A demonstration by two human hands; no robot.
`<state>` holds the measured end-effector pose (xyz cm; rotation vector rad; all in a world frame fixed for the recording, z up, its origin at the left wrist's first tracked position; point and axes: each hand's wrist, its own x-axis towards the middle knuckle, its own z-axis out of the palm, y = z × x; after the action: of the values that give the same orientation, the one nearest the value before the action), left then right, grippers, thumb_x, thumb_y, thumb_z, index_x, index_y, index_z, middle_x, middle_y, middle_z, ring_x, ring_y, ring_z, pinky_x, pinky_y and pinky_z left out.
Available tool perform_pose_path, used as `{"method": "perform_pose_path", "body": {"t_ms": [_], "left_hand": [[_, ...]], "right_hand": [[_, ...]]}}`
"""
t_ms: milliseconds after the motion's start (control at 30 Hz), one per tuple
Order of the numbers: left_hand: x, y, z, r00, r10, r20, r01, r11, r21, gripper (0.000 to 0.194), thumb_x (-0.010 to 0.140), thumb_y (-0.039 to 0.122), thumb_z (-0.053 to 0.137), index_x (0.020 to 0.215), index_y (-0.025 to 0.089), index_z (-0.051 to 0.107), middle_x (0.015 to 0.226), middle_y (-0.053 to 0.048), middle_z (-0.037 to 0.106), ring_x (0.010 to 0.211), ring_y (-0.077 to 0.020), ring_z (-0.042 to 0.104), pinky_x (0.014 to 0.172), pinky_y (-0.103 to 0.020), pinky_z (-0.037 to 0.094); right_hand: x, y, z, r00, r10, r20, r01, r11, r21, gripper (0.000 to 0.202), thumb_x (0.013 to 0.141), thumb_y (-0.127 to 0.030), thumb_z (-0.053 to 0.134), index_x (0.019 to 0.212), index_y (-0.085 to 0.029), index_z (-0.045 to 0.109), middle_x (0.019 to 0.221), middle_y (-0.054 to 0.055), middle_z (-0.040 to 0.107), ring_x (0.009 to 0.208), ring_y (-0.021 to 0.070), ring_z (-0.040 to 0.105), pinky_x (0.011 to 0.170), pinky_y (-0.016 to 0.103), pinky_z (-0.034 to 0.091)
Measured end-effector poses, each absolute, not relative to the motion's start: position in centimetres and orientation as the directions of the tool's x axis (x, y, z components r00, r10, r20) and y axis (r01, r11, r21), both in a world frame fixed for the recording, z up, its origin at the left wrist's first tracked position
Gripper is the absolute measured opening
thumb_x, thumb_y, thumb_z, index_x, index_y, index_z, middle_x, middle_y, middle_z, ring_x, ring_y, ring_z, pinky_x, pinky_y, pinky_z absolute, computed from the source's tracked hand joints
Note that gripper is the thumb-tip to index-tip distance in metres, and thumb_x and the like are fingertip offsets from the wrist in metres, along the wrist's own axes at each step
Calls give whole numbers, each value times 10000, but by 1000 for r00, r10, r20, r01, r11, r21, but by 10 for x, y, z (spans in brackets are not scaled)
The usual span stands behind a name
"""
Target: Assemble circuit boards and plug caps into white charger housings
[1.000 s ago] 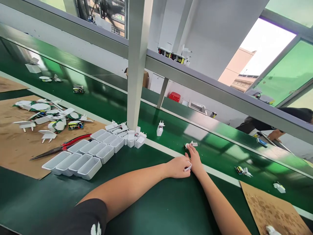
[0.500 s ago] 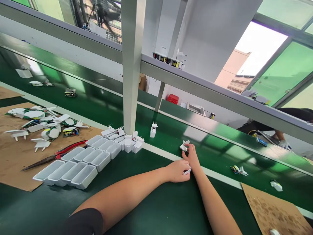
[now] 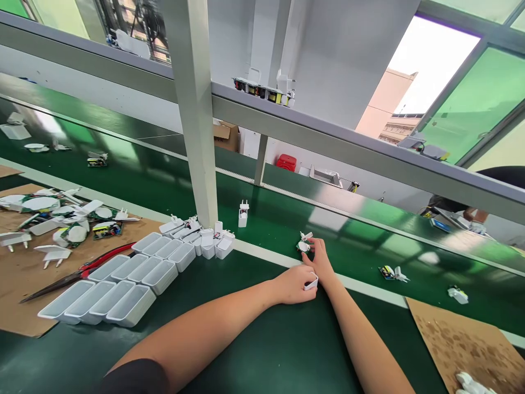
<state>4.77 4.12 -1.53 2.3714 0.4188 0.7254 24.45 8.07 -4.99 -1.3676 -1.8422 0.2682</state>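
Observation:
A white open case (image 3: 311, 283) is gripped in my left hand (image 3: 293, 284), whose fingers are curled round it above the near edge of the green belt. My right hand (image 3: 319, 257) reaches past it, fingers spread at a small circuit board with white parts (image 3: 304, 244) on the belt. The fingertips are at the board's right side; whether they pinch it is hard to see. Rows of white open cases (image 3: 130, 303) stand on the green table to the left. Behind them, several cases with boards and plugs (image 3: 208, 241) are grouped by the post.
Pliers with red handles (image 3: 82, 272) and a pile of boards (image 3: 74, 232) lie on brown cardboard (image 3: 24, 295). A metal post (image 3: 197, 137) rises beside the belt (image 3: 270, 219). Another cardboard sheet (image 3: 459, 339) lies right. A person's hand (image 3: 478, 215) shows far right.
The view has shifted slightly, so the cases and post appear further left. The small board and my right hand sit a little further left, and my left hand still holds the case.

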Motion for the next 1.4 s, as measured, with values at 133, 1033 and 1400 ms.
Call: {"method": "perform_pose_path", "body": {"t_ms": [133, 1033, 1400], "left_hand": [[48, 42, -16, 799, 453, 396, 108, -755, 647, 302, 885, 191, 649, 687, 203, 421, 791, -1, 539, 772, -146, 535, 736, -281, 464], [47, 41, -18, 812, 460, 358, 107, -721, 684, 344, 917, 257, 669, 684, 194, 423, 813, 1, 534, 733, -131, 490, 691, -295, 418], [46, 41, -18, 814, 474, 336, 111, -694, 711, 333, 929, 276, 662, 697, 192, 437, 839, 2, 543, 727, -128, 486, 677, -295, 406]], "right_hand": [[246, 80, -49, -96, 878, 469, 701, 394, -595, 490, 909, -257, 663, 1380, -290, 533, 1372, 110, 536, 1211, 277, 661, 1089, 537, 605], [241, 74, -43, -104, 863, 495, 700, 417, -579, 383, 976, -324, 658, 1348, -278, 581, 1315, 118, 568, 1135, 286, 646, 1056, 543, 576], [240, 73, -43, -111, 886, 450, 684, 397, -613, 264, 984, -313, 628, 1246, -277, 628, 1247, 87, 583, 1013, 238, 698, 951, 472, 627]]}}
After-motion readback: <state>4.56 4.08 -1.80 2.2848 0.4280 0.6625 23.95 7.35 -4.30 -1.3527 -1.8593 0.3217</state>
